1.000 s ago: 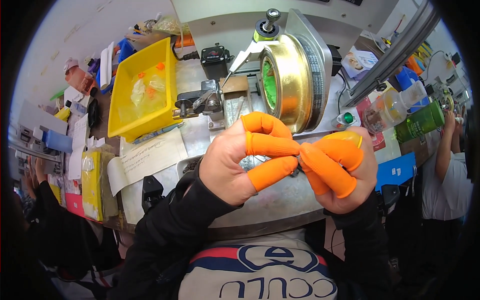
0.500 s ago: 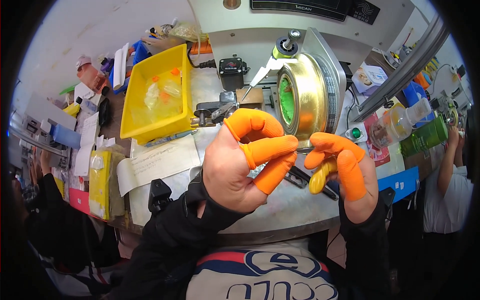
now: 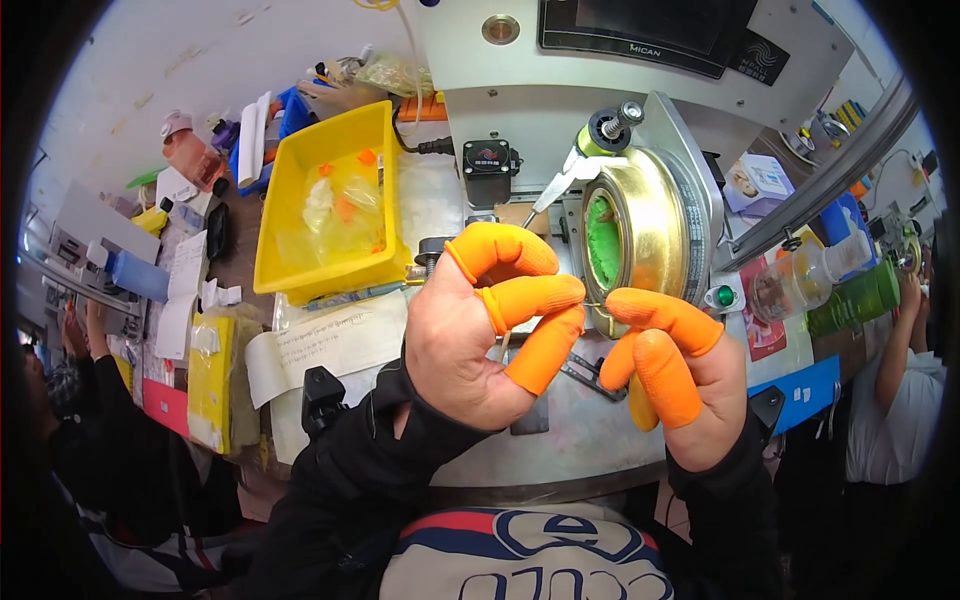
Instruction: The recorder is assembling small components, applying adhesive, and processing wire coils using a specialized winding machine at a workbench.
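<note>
My left hand (image 3: 465,340) is closed, thumb and fingers in orange rubber finger cots pinched together. Facing it, my right hand (image 3: 690,385) is closed too, also in orange cots, its fingertips almost touching the left ones. A tiny thin gold-coloured piece (image 3: 597,306) shows between the fingertips; its kind cannot be made out. Under the right fingers, a smooth yellow finger-shaped thing (image 3: 642,405) is partly hidden. Just beyond my hands stands a wide, shiny gold wheel (image 3: 650,220) with a green inner lining, mounted on a machine.
A yellow bin (image 3: 275,235) with clear bags and orange bits stands left, beside an open notebook (image 3: 340,340). Behind is the grey machine (image 3: 600,90) with a dark screen. Dark tweezers (image 3: 585,372) lie under my hands. A green bottle (image 3: 855,300) stands right. Other people work at both sides.
My right fingertips have turned and come up closer to the left ones, covering most of the yellow finger-shaped thing. The view has shifted, so the machine and bin sit lower and further right.
</note>
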{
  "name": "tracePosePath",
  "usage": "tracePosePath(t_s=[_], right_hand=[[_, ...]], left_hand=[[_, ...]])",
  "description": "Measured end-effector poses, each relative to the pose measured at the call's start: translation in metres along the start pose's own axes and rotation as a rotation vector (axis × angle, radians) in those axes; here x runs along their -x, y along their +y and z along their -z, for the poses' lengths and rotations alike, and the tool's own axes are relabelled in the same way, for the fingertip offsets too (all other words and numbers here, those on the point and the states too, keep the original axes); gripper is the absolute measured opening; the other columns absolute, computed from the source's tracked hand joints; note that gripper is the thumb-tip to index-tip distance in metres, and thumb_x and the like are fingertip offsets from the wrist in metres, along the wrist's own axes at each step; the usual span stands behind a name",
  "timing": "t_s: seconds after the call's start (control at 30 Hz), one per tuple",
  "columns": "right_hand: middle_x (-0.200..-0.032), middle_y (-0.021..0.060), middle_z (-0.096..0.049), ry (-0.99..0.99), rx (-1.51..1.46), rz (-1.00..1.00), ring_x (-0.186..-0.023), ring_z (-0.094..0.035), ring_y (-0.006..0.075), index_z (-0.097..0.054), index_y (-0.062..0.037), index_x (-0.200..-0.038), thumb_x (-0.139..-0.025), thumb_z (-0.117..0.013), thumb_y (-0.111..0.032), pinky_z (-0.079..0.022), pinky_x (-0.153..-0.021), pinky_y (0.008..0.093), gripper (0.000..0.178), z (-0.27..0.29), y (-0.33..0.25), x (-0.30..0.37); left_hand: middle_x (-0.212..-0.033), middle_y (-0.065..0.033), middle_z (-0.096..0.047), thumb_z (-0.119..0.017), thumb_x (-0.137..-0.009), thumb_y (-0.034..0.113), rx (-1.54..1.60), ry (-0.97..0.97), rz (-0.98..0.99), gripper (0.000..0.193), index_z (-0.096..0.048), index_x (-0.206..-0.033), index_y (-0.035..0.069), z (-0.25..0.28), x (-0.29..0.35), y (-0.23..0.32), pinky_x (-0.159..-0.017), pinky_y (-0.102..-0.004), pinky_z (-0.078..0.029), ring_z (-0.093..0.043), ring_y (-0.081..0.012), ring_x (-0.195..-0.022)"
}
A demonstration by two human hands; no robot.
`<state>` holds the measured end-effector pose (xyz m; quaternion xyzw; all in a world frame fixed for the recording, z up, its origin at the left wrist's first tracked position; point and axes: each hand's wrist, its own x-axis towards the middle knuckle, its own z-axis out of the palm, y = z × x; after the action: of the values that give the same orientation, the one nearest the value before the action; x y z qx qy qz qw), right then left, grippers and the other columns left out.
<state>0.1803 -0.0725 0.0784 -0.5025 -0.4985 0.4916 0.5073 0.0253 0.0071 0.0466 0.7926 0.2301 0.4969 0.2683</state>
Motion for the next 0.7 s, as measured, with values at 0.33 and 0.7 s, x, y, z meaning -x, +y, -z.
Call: tracePosePath(t_s=[0.33,0.7], right_hand=[[-0.071,0.0035,-0.055,0.004,0.004,0.039,-0.065,-0.051,0.007,-0.05,0.0034,-0.105,-0.084,-0.05,-0.01,-0.041,-0.062,0.0196,0.025,-0.0026,0.0038,-0.0031],[-0.071,0.0033,-0.056,0.003,-0.004,0.045,-0.065,-0.052,0.0068,-0.051,0.0029,-0.105,-0.083,-0.051,-0.009,-0.041,-0.062,0.0193,0.025,-0.0028,0.0035,-0.0028]], left_hand=[[-0.092,-0.0079,-0.048,-0.064,-0.065,-0.001,-0.052,0.001,0.024,0.021,-0.061,-0.085,0.005,0.0028,-0.0012,-0.0011,-0.066,-0.0235,-0.041,-0.05,-0.0137,-0.073],[-0.085,-0.0086,-0.049,-0.062,-0.062,-0.001,-0.015,0.018,0.031,0.019,-0.061,-0.08,0.004,0.0055,-0.0049,-0.0044,-0.064,-0.0251,-0.041,-0.05,-0.0171,-0.071]])
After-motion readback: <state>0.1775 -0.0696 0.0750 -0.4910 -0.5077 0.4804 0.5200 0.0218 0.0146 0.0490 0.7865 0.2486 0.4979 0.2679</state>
